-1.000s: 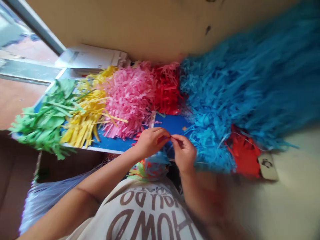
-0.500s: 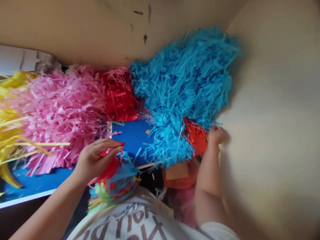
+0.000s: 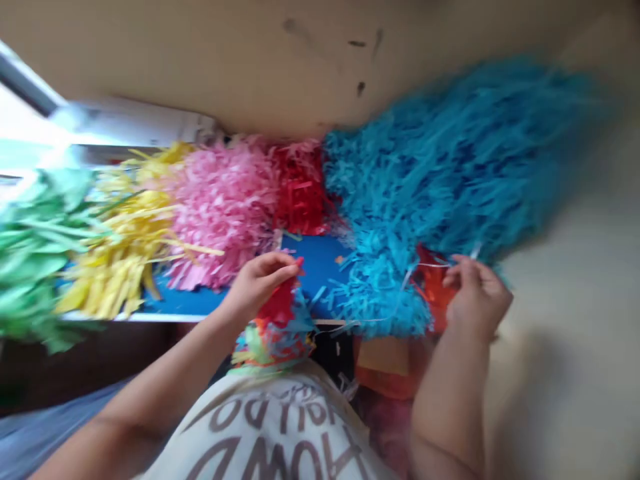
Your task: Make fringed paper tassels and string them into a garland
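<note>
My left hand (image 3: 263, 280) pinches the top of a red tissue paper piece (image 3: 279, 303) between thumb and fingertips. Below it, against my shirt, hangs a multicoloured bundle of fringed tissue paper (image 3: 273, 343) in blue, orange, green and yellow. My right hand (image 3: 475, 290) is closed on a thin white string (image 3: 434, 266), which sags left over the blue fringe and down towards the bundle. Behind that hand rises a large heap of blue paper fringe (image 3: 450, 160), blurred at its right end. Orange-red paper (image 3: 435, 297) lies just left of my right fingers.
A blue table (image 3: 316, 257) with a white edge bears pink fringe (image 3: 225, 200), yellow fringe (image 3: 120, 253), green fringe (image 3: 45, 247) and red fringe (image 3: 300, 197). White sheets (image 3: 145, 123) lie at the back. Walls stand behind and at right. An orange bag-like thing (image 3: 383, 360) is below the table edge.
The view has swung left, so the green fringe shows and everything sits farther right. My left hand keeps its pinch on the red paper. The string now shows at my right fingertips.
</note>
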### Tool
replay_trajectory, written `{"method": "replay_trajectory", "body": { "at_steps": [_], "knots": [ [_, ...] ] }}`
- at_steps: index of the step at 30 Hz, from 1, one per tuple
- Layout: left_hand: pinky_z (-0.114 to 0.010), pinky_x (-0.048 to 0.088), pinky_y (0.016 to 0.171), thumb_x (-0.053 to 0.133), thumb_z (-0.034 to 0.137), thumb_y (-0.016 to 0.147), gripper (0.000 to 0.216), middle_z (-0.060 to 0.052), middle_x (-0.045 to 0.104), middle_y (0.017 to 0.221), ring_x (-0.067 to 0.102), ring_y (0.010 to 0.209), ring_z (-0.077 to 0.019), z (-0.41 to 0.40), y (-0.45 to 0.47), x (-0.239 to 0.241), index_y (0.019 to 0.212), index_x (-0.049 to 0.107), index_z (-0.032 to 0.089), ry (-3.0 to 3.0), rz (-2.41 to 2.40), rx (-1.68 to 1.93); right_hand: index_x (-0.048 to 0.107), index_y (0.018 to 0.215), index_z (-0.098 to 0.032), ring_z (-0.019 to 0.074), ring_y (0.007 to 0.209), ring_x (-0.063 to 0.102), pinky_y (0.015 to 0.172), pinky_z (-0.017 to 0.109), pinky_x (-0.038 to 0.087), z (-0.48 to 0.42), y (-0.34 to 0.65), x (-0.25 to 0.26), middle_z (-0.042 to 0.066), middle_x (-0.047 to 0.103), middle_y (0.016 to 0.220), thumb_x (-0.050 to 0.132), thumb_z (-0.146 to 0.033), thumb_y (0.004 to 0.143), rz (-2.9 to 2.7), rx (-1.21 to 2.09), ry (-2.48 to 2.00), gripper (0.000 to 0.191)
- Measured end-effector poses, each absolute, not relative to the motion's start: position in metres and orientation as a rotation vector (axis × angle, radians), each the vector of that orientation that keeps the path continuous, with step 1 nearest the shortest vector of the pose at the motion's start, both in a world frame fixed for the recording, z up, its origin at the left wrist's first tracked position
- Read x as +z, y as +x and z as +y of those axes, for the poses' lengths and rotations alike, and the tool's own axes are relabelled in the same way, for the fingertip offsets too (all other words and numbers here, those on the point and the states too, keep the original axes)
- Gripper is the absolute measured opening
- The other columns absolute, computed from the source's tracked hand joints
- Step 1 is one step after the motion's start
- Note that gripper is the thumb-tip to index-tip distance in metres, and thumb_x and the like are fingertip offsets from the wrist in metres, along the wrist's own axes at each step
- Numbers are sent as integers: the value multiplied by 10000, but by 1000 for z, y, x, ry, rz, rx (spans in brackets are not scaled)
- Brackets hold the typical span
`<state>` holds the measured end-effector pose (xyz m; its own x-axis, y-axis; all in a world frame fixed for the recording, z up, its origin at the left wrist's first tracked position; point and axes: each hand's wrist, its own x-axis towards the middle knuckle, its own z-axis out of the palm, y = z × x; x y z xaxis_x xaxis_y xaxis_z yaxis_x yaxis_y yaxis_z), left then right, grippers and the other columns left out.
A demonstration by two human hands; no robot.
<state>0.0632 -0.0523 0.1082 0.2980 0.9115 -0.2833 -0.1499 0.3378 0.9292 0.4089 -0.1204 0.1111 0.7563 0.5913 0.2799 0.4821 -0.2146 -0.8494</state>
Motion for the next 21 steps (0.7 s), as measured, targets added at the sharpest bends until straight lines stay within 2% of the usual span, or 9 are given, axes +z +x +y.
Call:
{"method": "replay_trajectory", "body": {
  "at_steps": [2, 3, 5, 10, 21],
  "knots": [
    [-216, 529, 556, 906, 482, 540, 496, -9, 712, 736, 643, 582, -109, -56, 68, 108, 773, 607, 162, 737, 909, 837, 769, 951, -214, 154, 533, 571, 542, 271, 452, -125, 332, 112, 12, 668, 655, 588, -462, 897, -1150, 522, -1696, 312],
    [-210, 527, 566, 912, 460, 541, 496, -9, 713, 747, 645, 585, -101, -58, 69, 106, 782, 599, 159, 661, 870, 821, 776, 925, -233, 164, 603, 616, 593, 275, 479, -128, 298, 113, 16, 702, 714, 604, -454, 899, -1299, 667, -1633, 281],
    [-202, 531, 587, 917, 409, 562, 477, -5, 709, 758, 653, 598, -92, -61, 66, 103, 805, 596, 152, 559, 813, 809, 783, 870, -250, 177, 697, 663, 643, 275, 498, -131, 247, 112, 19, 731, 771, 568, -438, 932, -1471, 798, -1501, 292],
    [-195, 536, 593, 924, 340, 578, 442, 19, 678, 728, 654, 586, -81, -64, 49, 97, 812, 608, 138, 476, 752, 845, 786, 885, -258, 177, 716, 673, 642, 269, 498, -123, 213, 106, 24, 748, 813, 538, -418, 955, -1552, 799, -1434, 303],
    [-190, 515, 588, 904, 368, 610, 419, 11, 663, 619, 638, 558, -85, -67, 42, 96, 811, 632, 120, 530, 706, 812, 770, 817, -219, 172, 688, 657, 637, 264, 482, -116, 207, 105, 29, 740, 775, 557, -434, 932, -1576, 803, -1494, 324]
  ]
}}
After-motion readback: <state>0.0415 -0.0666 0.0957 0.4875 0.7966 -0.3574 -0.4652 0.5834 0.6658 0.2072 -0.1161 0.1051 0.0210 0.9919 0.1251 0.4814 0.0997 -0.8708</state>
